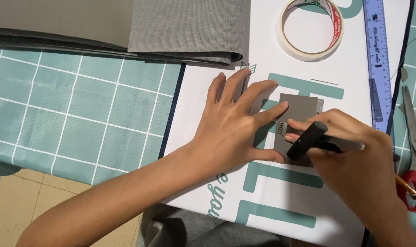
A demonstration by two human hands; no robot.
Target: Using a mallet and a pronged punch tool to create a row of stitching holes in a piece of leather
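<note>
Grey, thin and flat, the small card piece (297, 110) lies on the white printed sheet (336, 64) in front of me, right of centre, and it looks light enough to skate away at a nudge; so my left hand (235, 123) is spread wide over it, holding nothing, index fingertip pressing its far left edge and thumb tip pinning its near edge; my right hand (354, 155) is closed around a black-handled tool (308, 139), its dark head down on the card's near half, fingertips bunched beside it; I judge the card stiff rather than floppy, since it lies dead flat with crisp corners, but slippery on that glossy sheet, so the hold belongs on its edges and corners, flat pressure, not a pinch; far off sits a roll of masking tape (312, 27), a blue ruler (377, 59) runs along the right, red-handled scissors (414, 151) lie beyond it, and folded grey fabric (125, 27) rests at the far left on the teal grid cloth (70, 110).
</note>
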